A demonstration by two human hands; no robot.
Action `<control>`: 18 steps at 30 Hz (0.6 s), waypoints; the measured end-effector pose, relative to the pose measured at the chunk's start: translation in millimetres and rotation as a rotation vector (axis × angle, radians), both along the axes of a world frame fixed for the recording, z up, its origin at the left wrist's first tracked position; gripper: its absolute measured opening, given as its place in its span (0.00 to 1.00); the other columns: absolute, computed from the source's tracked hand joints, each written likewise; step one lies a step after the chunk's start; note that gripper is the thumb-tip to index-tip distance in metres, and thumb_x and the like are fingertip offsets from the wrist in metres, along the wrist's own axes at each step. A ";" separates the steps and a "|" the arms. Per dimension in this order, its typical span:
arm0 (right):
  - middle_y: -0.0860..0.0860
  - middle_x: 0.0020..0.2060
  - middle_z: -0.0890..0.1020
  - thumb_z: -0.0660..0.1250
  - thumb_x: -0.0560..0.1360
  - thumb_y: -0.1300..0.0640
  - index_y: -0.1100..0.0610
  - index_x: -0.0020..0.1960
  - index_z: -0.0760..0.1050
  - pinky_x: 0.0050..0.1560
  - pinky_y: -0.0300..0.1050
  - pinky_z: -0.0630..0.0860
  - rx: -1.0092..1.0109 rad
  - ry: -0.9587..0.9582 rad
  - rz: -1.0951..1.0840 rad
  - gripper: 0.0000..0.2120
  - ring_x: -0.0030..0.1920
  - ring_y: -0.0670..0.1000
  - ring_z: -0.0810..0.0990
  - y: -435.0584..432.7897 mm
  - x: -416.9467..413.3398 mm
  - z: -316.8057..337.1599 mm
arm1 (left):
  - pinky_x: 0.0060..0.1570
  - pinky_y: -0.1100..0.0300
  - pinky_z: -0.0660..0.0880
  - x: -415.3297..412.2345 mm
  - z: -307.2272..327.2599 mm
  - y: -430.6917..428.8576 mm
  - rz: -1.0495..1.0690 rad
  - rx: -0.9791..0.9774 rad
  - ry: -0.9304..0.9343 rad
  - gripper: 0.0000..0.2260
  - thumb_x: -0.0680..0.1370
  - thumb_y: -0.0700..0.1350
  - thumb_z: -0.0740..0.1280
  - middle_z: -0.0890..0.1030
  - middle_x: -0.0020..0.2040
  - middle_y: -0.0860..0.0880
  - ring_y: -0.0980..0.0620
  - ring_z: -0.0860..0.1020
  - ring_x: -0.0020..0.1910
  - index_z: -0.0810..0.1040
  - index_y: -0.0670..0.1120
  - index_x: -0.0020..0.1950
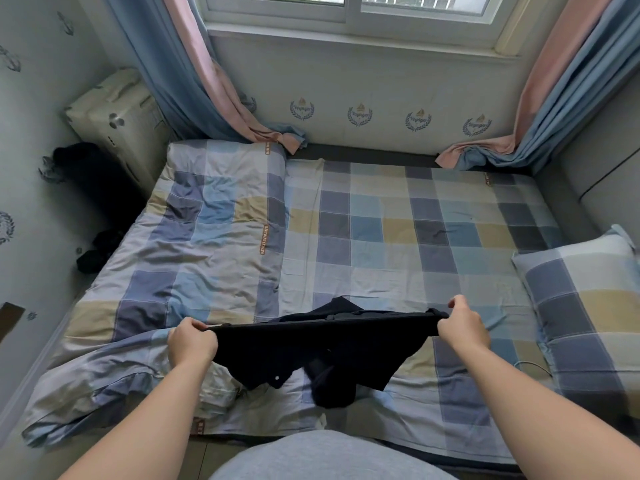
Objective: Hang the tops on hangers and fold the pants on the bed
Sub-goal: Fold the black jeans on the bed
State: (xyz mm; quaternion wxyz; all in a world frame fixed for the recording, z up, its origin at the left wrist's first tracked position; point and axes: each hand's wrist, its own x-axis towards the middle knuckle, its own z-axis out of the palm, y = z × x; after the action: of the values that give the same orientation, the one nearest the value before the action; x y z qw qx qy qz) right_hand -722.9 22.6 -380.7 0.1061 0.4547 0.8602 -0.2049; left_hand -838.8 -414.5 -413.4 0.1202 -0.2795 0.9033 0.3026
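At the far left, in the gap between the wall and the bed, lies a dark heap of cloth (100,249). It may be more clothes, but it is too dark to tell. Next comes the rumpled checked quilt in blue, grey and tan (194,237), which covers the left part of the bed.

The left hand (192,342) is closed in a fist. It pinches the left end of the waistband of the dark navy pants with a small white button (311,348). The waistband is pulled tight in a straight line between the 2 hands. The pants are held up just over the near side of the bed, and the rest of the cloth hangs down in loose flaps onto the flat checked sheet (398,237). A little dark cloth also pokes out behind the band and rests on the sheet.

The right hand (462,323) is closed too, and it pinches the right end of the waistband. At the far right sits a checked pillow (585,306).

I think the pants are only being held out and made straight, so the folding has just begun. I see no folded pants on the bed yet. I see no tops and no hangers, so I cannot tell how that part is going.
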 end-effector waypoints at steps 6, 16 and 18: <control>0.59 0.36 0.76 0.48 0.78 0.69 0.47 0.73 0.69 0.28 0.40 0.69 -0.556 0.228 -0.410 0.29 0.26 0.53 0.69 -7.8 -10.3 -2.6 | 0.27 0.53 0.79 -2.1 -6.3 -5.4 0.308 0.419 -0.243 0.08 0.80 0.36 0.59 0.80 0.49 0.34 0.38 0.81 0.38 0.77 0.43 0.53; 0.60 0.41 0.82 0.55 0.83 0.61 0.61 0.50 0.75 0.34 0.45 0.78 -0.972 0.391 -0.519 0.10 0.40 0.56 0.81 -15.2 -34.7 25.4 | 0.28 0.56 0.81 -23.8 42.2 10.9 0.636 1.306 -0.279 0.14 0.85 0.37 0.52 0.79 0.43 0.39 0.45 0.80 0.42 0.75 0.35 0.48; 0.60 0.44 0.83 0.56 0.83 0.61 0.60 0.52 0.75 0.42 0.47 0.77 -0.999 0.462 -0.480 0.09 0.45 0.57 0.83 -13.1 -49.8 40.4 | 0.47 0.55 0.81 -35.4 58.3 17.7 0.591 1.369 -0.226 0.13 0.84 0.38 0.53 0.80 0.46 0.39 0.46 0.79 0.49 0.75 0.36 0.49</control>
State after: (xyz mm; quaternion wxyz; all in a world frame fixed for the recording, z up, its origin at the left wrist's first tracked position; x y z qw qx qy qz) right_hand -772.7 9.5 -340.3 0.0681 0.4749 0.5339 -0.6963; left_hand -874.2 -396.8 -355.1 0.2727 -0.4025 0.3828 0.7855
